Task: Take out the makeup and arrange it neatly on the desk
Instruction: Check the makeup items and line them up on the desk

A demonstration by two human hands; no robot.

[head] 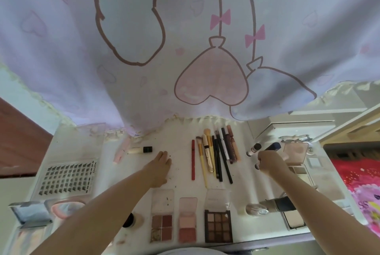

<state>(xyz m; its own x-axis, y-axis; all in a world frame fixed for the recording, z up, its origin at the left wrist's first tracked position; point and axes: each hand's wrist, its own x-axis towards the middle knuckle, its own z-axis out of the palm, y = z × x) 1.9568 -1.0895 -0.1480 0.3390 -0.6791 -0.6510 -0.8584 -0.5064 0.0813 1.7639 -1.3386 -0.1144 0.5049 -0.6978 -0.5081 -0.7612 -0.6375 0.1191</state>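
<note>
Makeup lies spread on the white desk [181, 176]. My left hand [159, 167] rests flat on the desk with fingers together, holding nothing. My right hand [270, 162] is closed around a small dark-capped tube [257, 166] beside a white tube [254, 149] and a dark blue stick [273, 147]. A row of brushes and pencils [218, 156] and a red pencil [193, 159] lie between my hands. Three open eyeshadow and blush palettes [218, 225] line the near edge. A foundation bottle [141, 150] and a pink tube [121, 153] lie at the far left.
A false-lash tray [67, 178] sits at the left, with a blue case [30, 212] and a pink compact [65, 207] below it. More palettes [298, 158] and a powder compact [292, 217] lie at the right. A printed curtain [185, 39] hangs over the desk's far edge.
</note>
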